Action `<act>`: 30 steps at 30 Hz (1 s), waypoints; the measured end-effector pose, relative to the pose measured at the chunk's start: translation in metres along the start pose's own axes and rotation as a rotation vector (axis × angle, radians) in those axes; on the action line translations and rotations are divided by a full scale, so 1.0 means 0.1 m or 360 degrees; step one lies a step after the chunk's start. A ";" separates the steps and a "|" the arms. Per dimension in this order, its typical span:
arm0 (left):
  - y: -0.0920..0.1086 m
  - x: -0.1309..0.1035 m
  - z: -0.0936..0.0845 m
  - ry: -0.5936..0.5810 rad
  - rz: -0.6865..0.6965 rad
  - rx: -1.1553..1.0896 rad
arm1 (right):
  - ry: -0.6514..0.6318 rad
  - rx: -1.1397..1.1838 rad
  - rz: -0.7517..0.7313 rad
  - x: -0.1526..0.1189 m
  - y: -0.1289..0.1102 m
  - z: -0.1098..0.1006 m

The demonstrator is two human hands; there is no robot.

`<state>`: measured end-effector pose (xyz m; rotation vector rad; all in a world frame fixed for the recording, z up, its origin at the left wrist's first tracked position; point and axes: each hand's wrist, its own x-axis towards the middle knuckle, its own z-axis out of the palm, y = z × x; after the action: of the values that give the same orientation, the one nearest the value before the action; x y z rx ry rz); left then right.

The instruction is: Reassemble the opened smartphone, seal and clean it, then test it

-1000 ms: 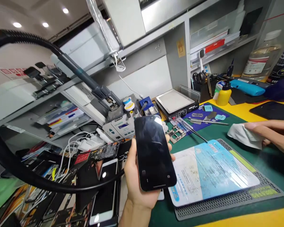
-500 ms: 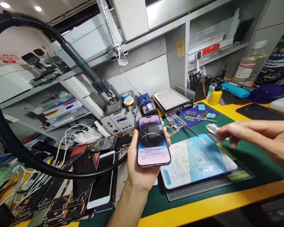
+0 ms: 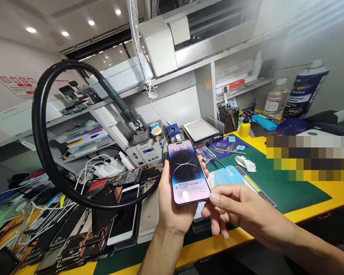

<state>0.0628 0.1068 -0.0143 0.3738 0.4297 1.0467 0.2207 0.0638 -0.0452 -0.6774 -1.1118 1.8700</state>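
Phone (image 3: 188,172) screen now lit, gripped upright in left hand (image 3: 172,206) above the green mat (image 3: 275,183). Right hand (image 3: 240,214) has left the cloth (image 3: 245,163), index finger extended at the phone's lower edge.

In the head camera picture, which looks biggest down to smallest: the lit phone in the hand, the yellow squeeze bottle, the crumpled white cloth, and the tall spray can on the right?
1. lit phone, though it is nearest the camera, which inflates it.
2. tall spray can, far back, so probably bigger in truth.
3. and 4. crumpled white cloth and yellow squeeze bottle look about alike; I would not rank them.
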 end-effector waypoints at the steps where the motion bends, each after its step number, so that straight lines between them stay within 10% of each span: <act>1: 0.00 0.01 0.01 -0.0039 -0.0009 0.0028 | 0.0018 -0.0039 -0.0011 -0.01 0.01 -0.02; 5: 0.05 0.11 0.06 -0.0164 -0.0022 0.0235 | 0.0070 -0.0415 -0.0008 0.00 -0.09 -0.19; 11: 0.04 0.34 0.10 -0.0181 0.0195 0.0328 | 0.0767 -0.1216 -0.0566 0.18 -0.29 -0.29; 30: 0.03 0.48 -0.11 0.0022 0.0382 0.0290 | 0.0436 -0.0877 -0.0540 0.63 -0.41 -0.35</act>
<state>0.0757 0.1517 -0.0301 0.5913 0.5031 1.2474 0.2316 0.1436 -0.0270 -0.9486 -1.4639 1.1460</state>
